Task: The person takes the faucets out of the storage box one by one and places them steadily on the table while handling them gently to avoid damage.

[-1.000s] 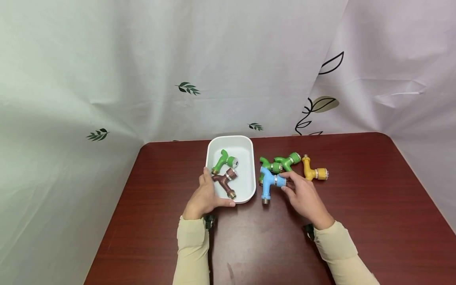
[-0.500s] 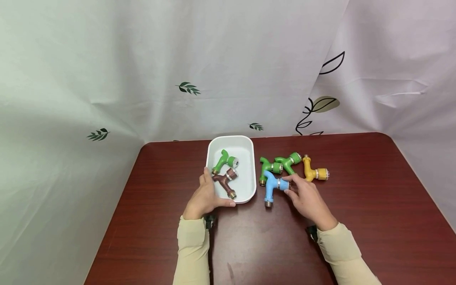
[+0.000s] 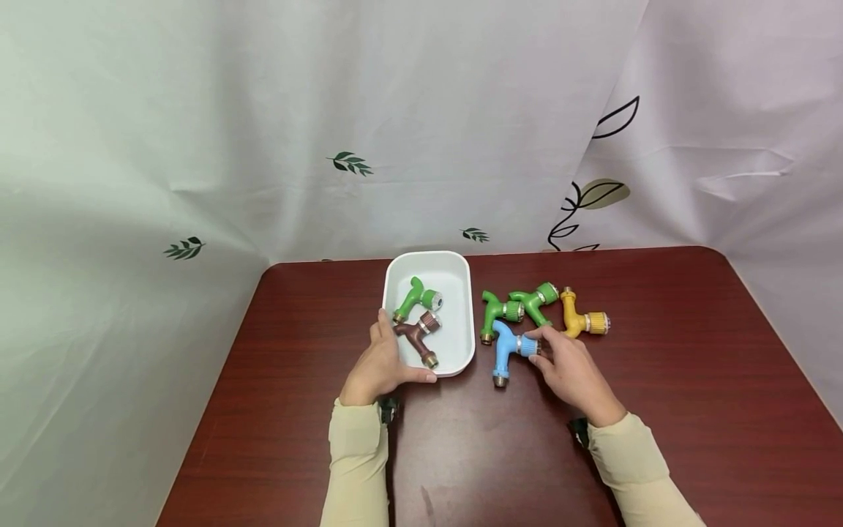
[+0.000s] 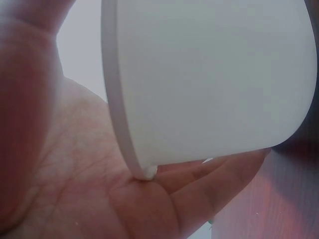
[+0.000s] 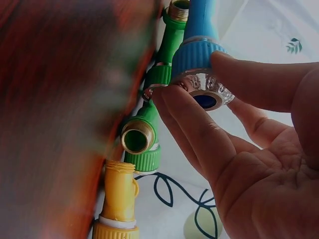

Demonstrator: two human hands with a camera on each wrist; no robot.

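Head view: reddish-brown table (image 3: 461,454) below; items listed left to right.
Left hand (image 3: 377,369): thumb spread wide at the near corner of the white tray (image 3: 472,315), fingers fairly straight against its left wall; no tap held.
Tray contents: small green tap (image 3: 411,296), with brown tap (image 3: 416,338) just beside it, nearer the person.
Front green tap (image 3: 491,313): outside, right of the tray.
Blue tap (image 3: 506,348): outside, right of the tray, threaded end toward the person; contact with the table cannot be told.
Rear green tap (image 3: 535,301): beyond the blue tap.
Right hand (image 3: 574,369): fingers partly closed, thumb and fingertips pinching the blue tap at its ribbed knob and metal end.
Yellow tap (image 3: 575,320): rightmost, well apart from the tray.
Step in hand: judged to be handling the blue tap while the tray is steadied.
Next move: appears to call for a firm pinch and clearance from the front green tap.
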